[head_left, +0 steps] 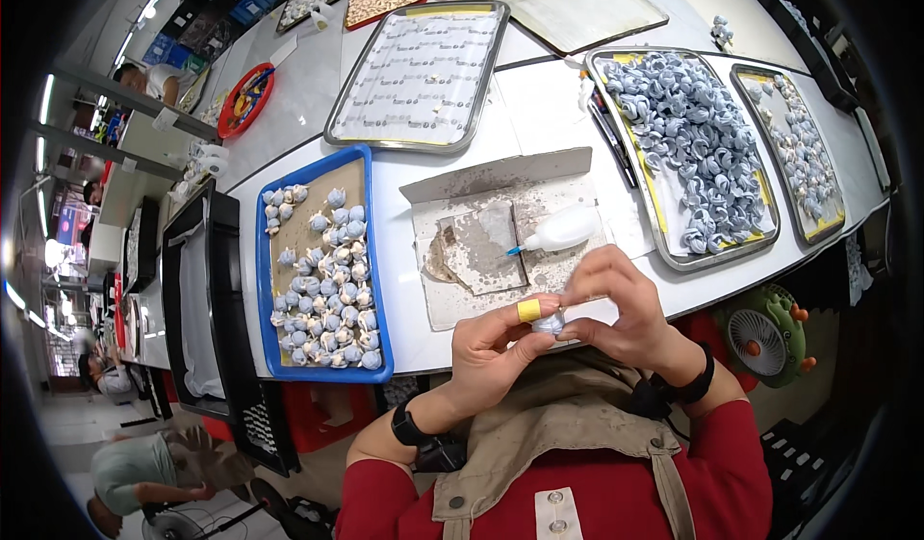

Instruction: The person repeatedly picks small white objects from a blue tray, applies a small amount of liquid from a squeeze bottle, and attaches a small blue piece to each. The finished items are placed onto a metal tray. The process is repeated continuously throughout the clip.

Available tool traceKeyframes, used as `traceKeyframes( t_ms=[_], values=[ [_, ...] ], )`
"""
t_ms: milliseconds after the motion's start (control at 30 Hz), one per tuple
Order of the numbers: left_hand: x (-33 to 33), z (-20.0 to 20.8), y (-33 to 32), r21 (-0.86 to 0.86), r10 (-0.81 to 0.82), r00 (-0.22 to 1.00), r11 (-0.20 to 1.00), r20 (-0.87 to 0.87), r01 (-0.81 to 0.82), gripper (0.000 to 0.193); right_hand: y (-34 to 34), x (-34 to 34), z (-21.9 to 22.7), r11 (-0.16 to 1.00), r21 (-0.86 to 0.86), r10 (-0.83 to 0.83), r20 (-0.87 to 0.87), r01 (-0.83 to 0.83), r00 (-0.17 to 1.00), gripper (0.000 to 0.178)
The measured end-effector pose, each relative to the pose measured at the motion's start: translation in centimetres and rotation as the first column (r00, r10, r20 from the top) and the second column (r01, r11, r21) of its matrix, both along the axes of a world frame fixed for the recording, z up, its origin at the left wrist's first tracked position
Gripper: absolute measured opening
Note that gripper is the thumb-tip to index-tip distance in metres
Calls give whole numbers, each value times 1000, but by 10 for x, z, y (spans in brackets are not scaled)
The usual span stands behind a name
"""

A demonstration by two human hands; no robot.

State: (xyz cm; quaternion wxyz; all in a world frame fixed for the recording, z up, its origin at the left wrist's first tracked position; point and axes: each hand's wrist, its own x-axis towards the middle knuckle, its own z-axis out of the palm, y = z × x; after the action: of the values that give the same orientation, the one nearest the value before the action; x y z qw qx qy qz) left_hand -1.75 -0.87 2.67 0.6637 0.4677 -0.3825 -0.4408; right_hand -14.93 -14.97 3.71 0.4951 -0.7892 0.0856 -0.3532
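My left hand (486,357) is closed, with a small rounded grey-blue piece (549,323) pinched between thumb and forefinger. Yellow tape wraps that forefinger. From the other side my right hand (626,314) grips the same piece, its thumb below and bent fingertips at the top. Fingers cover much of the piece, so its full shape is hidden. Just beyond my hands, a white squeeze bottle (563,229) with a blue tip lies on its side on a stained, folded cardboard sheet (438,304).
Left of the cardboard, a blue tray (382,299) holds several grey-blue and cream pieces. A metal tray (685,263) heaped with curled grey-blue parts stands right, beside black-handled tools (613,145). Farther off lies a paper-lined tray (399,88). A green fan (765,338) stands below the table's right edge.
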Motion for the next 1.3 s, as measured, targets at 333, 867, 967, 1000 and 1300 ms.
traceKeyframes(
  t_ms=[333, 867, 967, 1000, 1300],
  values=[
    [1, 10, -4, -50, -76, 978, 995, 193, 87, 32, -8, -6, -2, 825, 406, 422, 21, -394, 906, 47],
    [-1, 19, 3, 46, -118, 986, 993, 119, 113, 27, -2, -2, 0, 883, 287, 370, 65, -373, 927, 41],
    [20, 26, 4, 16, -136, 945, 990, 299, 137, 28, 11, 9, -12, 817, 427, 395, 75, -388, 915, 53],
    [35, 25, 10, 66, -104, 902, 994, 419, 83, 29, 13, 13, -7, 865, 353, 383, 0, -358, 924, 56],
    [246, 36, 106, 238, -248, 153, 360, 957, -902, 34, 10, 7, -2, 920, 382, 174, -191, -90, 966, 41]
  ],
)
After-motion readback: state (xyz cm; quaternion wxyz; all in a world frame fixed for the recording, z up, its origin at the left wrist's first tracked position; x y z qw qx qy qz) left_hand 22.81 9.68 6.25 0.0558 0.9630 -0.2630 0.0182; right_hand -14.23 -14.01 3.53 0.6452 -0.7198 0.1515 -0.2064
